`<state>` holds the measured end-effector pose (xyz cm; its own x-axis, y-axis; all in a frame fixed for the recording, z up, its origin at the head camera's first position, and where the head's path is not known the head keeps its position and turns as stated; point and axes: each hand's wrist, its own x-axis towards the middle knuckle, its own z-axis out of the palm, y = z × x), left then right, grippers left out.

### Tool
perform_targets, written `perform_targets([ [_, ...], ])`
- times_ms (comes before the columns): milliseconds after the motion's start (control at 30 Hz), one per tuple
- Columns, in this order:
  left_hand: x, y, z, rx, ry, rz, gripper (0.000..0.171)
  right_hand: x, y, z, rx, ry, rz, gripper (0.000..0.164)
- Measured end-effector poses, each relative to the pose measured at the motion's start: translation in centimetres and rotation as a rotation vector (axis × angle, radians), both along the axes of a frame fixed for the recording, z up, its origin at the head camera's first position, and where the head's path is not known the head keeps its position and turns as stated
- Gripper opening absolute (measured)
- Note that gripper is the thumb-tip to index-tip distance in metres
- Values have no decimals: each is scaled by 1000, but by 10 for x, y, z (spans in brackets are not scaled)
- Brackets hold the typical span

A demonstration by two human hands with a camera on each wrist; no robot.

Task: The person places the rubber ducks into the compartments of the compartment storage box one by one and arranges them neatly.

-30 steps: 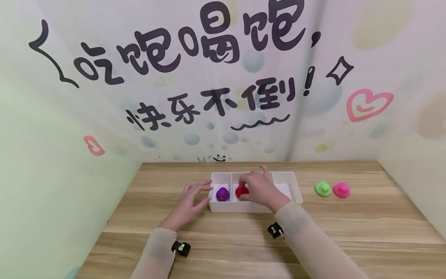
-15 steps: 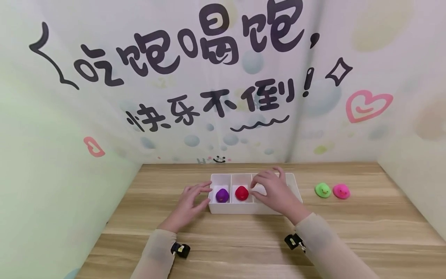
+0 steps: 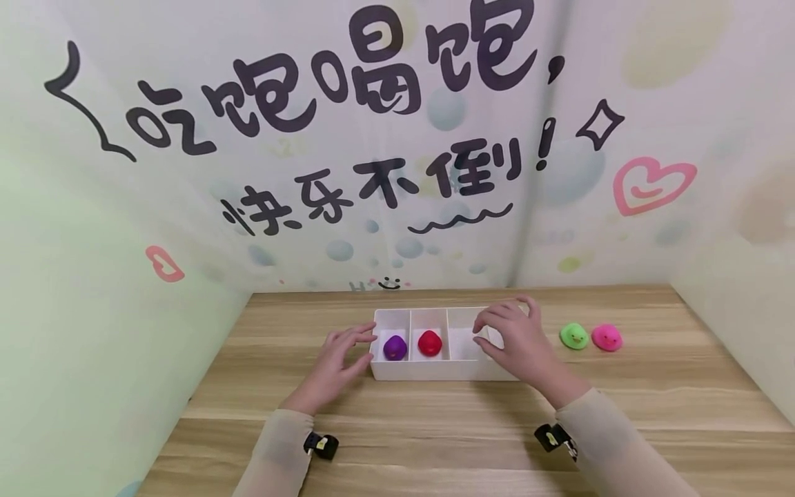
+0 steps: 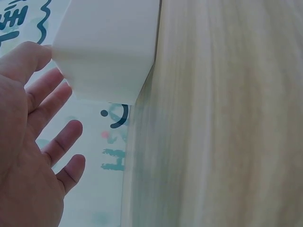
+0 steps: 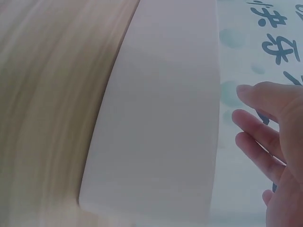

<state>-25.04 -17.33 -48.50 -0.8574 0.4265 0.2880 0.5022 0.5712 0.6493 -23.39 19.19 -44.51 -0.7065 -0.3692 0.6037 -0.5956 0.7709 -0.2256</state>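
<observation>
A white divided box [image 3: 428,371] stands on the wooden table. In its left compartment sits a purple rounded toy [image 3: 395,348], and a red one [image 3: 430,343] lies in the compartment beside it. My left hand [image 3: 332,366] touches the box's left end with its fingertips, the fingers spread and nearly straight, as the left wrist view also shows. Over the box's right part hovers my right hand [image 3: 518,342], its fingers loosely bent with nothing between them. It hides some of the right-hand compartments.
To the right of the box, a green duck toy [image 3: 574,336] and a pink duck toy [image 3: 606,337] sit side by side on the table [image 3: 435,442]. A printed wall sheet [image 3: 298,262] rises behind the table's back edge.
My right hand has let go of the red toy, leaving it in its compartment, and has moved right across the box. The left hand has stayed at the left end.
</observation>
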Motion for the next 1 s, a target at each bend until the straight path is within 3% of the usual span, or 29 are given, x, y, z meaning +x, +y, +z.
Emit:
perform_targets([
  [733, -5, 1, -5, -6, 44, -19, 32, 24, 63, 10, -66, 66, -65, 29],
  [1000, -1, 1, -2, -9, 34, -6, 32, 32, 92, 2, -82, 80, -120, 35],
])
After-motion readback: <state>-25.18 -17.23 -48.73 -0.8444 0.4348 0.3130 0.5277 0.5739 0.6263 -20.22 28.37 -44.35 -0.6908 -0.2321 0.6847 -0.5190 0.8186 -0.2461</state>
